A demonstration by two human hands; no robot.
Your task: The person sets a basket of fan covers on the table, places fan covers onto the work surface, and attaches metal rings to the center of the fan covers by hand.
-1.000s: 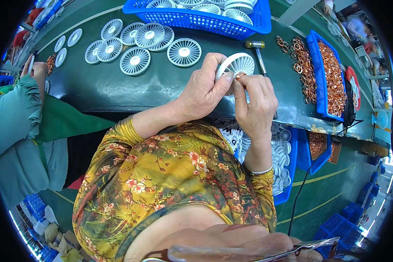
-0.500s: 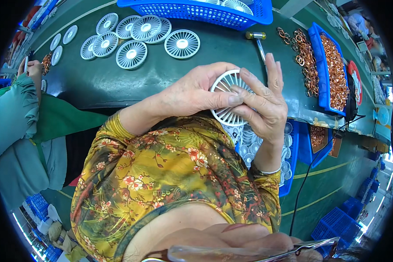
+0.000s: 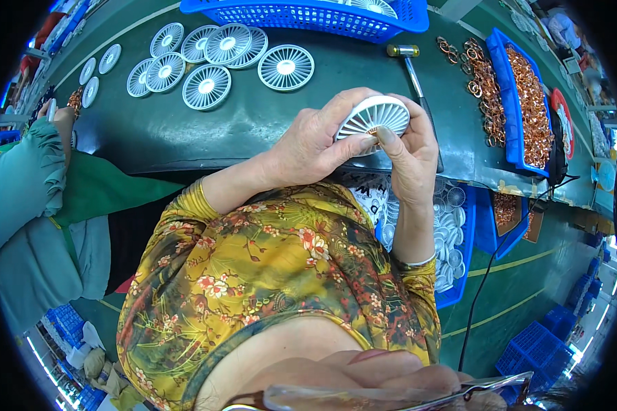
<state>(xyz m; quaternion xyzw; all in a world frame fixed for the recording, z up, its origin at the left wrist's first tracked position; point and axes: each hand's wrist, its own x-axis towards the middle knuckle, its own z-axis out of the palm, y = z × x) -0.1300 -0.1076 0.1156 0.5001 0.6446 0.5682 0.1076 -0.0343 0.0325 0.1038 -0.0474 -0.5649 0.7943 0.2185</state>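
A round white spoked plastic disc is held between both hands above the table's near edge, its face tilted. My left hand grips its left rim, thumb pressed toward the centre. Around the right rim curl the fingers of my right hand, and that thumb also presses near the hub. A bit of copper colour shows at the hub beside the thumb tips; most of it is hidden. Several like discs lie on the green table at the far left, some overlapping.
A hammer lies beyond my right hand. Copper rings are strewn beside a blue tray of copper rings. A blue basket stands at the back. Below the table edge sits a blue bin of discs. A co-worker's sleeve is at left.
The disc has tilted and risen slightly. My right hand's raised fingers have folded round its rim, and both thumbs now meet near the hub, where copper colour shows.
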